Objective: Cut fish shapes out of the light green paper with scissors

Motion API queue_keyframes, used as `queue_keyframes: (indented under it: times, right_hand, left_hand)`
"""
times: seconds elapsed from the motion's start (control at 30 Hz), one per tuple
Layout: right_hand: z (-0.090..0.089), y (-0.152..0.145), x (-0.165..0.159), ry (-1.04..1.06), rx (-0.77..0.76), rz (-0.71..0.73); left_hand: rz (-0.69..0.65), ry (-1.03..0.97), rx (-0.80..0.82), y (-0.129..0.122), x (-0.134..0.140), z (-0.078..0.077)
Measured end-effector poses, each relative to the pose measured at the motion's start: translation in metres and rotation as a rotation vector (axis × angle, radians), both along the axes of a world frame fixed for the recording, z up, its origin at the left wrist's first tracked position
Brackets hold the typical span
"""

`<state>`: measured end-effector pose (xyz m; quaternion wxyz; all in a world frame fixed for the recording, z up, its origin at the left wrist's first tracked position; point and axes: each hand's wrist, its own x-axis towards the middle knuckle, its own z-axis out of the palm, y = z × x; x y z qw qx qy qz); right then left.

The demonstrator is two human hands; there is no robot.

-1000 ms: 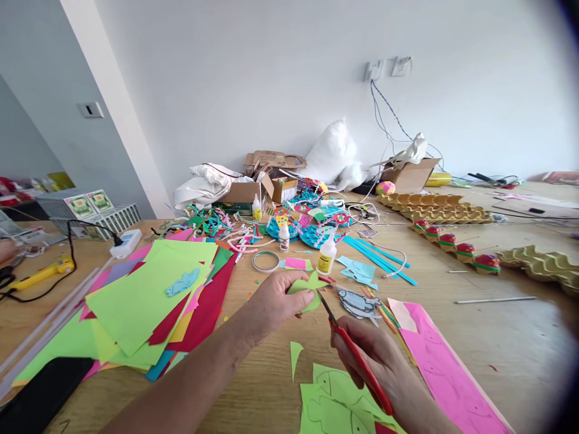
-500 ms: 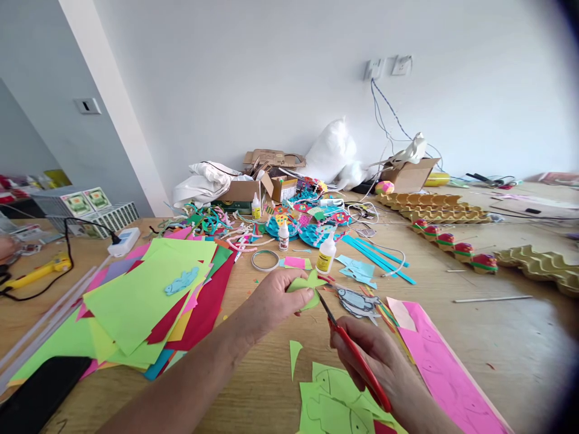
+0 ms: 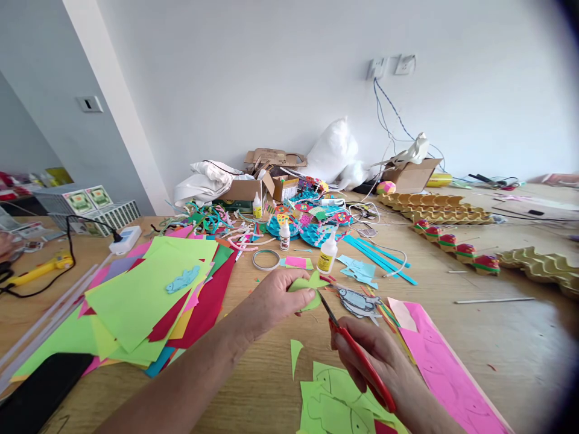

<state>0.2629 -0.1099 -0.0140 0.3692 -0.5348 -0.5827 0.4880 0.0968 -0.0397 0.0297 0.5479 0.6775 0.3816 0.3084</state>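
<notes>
My left hand (image 3: 283, 296) pinches a light green paper cutout (image 3: 312, 281) between thumb and fingers, above the middle of the table. Red-handled scissors (image 3: 362, 355) are gripped in my right hand (image 3: 373, 346). Their blades point up and left and meet the lower right edge of the cutout. Beneath my right hand lie green paper sheets (image 3: 332, 401) with fish outlines drawn on them. A thin green offcut (image 3: 295, 355) rests on the table to their upper left. Just beyond the scissors is a grey-blue paper fish (image 3: 359, 303).
Stacked coloured paper (image 3: 149, 295) covers the left side, near a black phone (image 3: 43, 392). Glue bottles (image 3: 326, 253) and a tape roll (image 3: 266, 260) stand ahead. Pink paper (image 3: 446, 361) and egg cartons (image 3: 543, 268) lie right. Part of another person's hand (image 3: 6, 244) shows far left.
Almost nothing differs. The whole view has shifted very slightly, and both hands keep their hold on the green cutout and the scissors.
</notes>
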Motion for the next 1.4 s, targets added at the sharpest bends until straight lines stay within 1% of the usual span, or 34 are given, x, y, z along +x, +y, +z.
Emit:
queue_keyframes:
  times: [0.23, 0.37, 0.6, 0.93, 1.27, 1.4]
  right_hand:
    - [0.005, -0.0002, -0.0021, 0.004, -0.017, 0.007]
    - [0.0029, 0.0, -0.0017, 0.007, -0.011, 0.002]
    - [-0.0013, -0.0006, -0.0003, 0.016, -0.015, -0.002]
    - [0.0014, -0.0017, -0.001, 0.022, -0.032, 0.013]
    - [0.0061, -0.0014, -0.0035, 0.053, -0.07, -0.001]
    - [0.0038, -0.0011, -0.0031, 0.046, -0.082, 0.007]
  left_hand:
    - [-0.034, -0.041, -0.008, -0.0023, 0.0005, 0.0055]
    - [-0.071, -0.05, -0.002, -0.0016, 0.0003, 0.006]
    - [-0.002, 0.021, 0.023, -0.0002, 0.0007, 0.0011]
    - [-0.023, -0.012, -0.005, 0.002, -0.0021, -0.0013]
    - [-0.031, -0.025, 0.003, 0.0006, -0.0032, 0.0019]
    - [-0.035, -0.014, 0.007, 0.0013, -0.0041, 0.0017]
